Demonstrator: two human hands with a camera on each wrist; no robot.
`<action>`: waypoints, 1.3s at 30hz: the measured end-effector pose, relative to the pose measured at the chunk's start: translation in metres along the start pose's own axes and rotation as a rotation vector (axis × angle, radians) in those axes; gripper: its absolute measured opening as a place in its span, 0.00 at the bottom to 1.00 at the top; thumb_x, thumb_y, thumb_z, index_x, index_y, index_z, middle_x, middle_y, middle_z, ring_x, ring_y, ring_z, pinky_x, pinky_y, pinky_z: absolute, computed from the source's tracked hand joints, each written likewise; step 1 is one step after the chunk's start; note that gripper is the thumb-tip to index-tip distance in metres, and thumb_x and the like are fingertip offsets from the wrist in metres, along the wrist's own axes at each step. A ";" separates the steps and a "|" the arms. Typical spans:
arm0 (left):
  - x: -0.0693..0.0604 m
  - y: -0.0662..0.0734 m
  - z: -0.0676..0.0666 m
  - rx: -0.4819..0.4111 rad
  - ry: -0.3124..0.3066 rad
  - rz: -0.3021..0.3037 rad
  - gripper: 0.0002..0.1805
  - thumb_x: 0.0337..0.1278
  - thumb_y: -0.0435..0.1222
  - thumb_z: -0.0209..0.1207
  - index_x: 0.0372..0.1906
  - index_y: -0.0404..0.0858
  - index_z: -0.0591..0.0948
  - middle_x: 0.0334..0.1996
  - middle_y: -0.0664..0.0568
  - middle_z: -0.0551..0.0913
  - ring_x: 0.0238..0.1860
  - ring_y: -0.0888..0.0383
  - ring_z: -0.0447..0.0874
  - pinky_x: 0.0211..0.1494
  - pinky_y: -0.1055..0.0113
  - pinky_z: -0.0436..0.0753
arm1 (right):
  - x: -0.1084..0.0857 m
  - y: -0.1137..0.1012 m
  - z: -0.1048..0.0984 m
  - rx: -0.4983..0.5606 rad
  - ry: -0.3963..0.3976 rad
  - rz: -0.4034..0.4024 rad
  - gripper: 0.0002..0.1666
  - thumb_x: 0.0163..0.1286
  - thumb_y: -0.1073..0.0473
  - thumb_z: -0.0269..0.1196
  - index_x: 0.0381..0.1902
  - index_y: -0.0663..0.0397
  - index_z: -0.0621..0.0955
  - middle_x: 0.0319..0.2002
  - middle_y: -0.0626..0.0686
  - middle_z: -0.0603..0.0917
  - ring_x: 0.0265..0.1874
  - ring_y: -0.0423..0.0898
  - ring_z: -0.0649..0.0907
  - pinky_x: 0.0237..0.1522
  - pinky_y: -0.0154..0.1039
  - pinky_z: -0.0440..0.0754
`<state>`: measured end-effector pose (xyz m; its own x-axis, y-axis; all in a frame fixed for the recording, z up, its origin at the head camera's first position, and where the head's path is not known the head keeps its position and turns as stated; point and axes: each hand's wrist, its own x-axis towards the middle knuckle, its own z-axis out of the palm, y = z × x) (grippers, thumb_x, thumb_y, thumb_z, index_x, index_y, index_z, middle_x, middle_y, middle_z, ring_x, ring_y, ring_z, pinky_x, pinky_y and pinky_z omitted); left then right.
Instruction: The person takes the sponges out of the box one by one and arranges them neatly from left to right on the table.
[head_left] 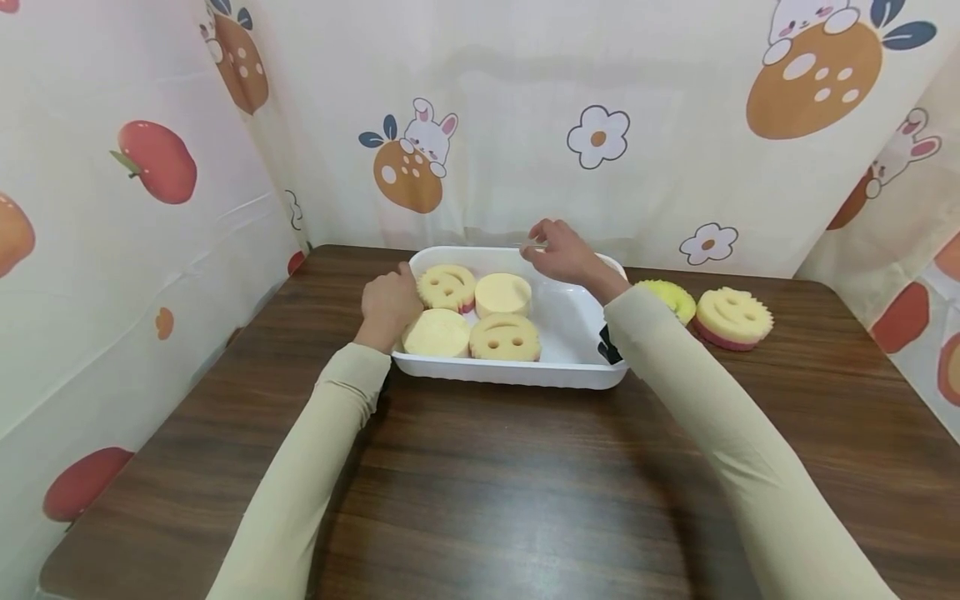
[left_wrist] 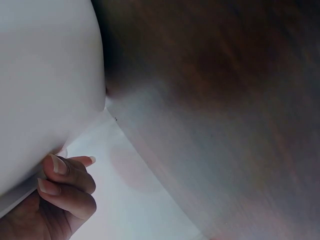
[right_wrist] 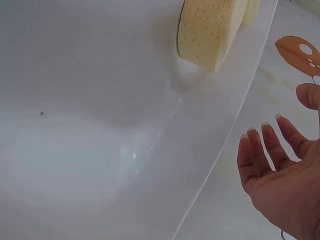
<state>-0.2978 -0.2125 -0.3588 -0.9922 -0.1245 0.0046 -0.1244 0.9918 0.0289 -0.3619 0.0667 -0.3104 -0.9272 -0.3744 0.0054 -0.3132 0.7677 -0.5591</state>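
The left hand [head_left: 390, 302] grips the left rim of a white tray [head_left: 510, 374], its fingers [left_wrist: 70, 180] curled against the edge in the left wrist view. The right hand [head_left: 564, 252] hangs by the far rim, right of the middle, its fingers loosely bent and spread a little, holding nothing; the right wrist view shows it apart from the tray wall.

The tray lies flat on the dark wooden table [head_left: 487, 492], toward its far side. Four sponges fill its left part: a smiley sponge [head_left: 445, 286] with a pink base at far left, a plain round sponge [head_left: 503, 294] to its right, a pale round sponge [head_left: 437, 333] at near left, and a second smiley sponge [head_left: 505, 337] at near right. The right part of the tray shows its bare white floor.

To the right of the tray, on the table, lie a bright yellow sponge [head_left: 675, 298], partly hidden by the right sleeve [head_left: 705, 408], and just beside it a yellow-and-pink smiley sponge [head_left: 733, 318]. A printed cloth [head_left: 517, 158] hangs behind the table.
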 end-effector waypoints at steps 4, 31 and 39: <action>0.000 0.000 0.000 0.001 -0.004 -0.004 0.40 0.64 0.48 0.52 0.73 0.29 0.57 0.47 0.37 0.84 0.40 0.45 0.85 0.41 0.53 0.84 | 0.001 0.000 0.003 -0.011 -0.006 -0.015 0.31 0.74 0.45 0.53 0.67 0.58 0.67 0.65 0.61 0.69 0.62 0.57 0.73 0.66 0.54 0.72; -0.001 0.001 0.001 0.010 -0.005 0.001 0.42 0.64 0.49 0.52 0.74 0.29 0.56 0.49 0.36 0.84 0.42 0.44 0.85 0.44 0.52 0.84 | 0.011 0.005 0.026 -0.014 -0.024 -0.132 0.28 0.72 0.49 0.56 0.62 0.63 0.71 0.61 0.66 0.73 0.60 0.60 0.73 0.64 0.54 0.71; -0.002 0.002 -0.001 0.013 0.016 0.003 0.40 0.64 0.47 0.52 0.73 0.28 0.58 0.49 0.36 0.84 0.45 0.42 0.86 0.46 0.51 0.84 | 0.014 0.006 0.031 -0.023 -0.028 -0.158 0.28 0.72 0.50 0.55 0.61 0.64 0.71 0.60 0.68 0.74 0.58 0.62 0.74 0.63 0.54 0.72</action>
<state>-0.2964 -0.2105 -0.3575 -0.9923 -0.1221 0.0209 -0.1218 0.9924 0.0161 -0.3702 0.0499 -0.3398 -0.8604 -0.5050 0.0686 -0.4592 0.7098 -0.5342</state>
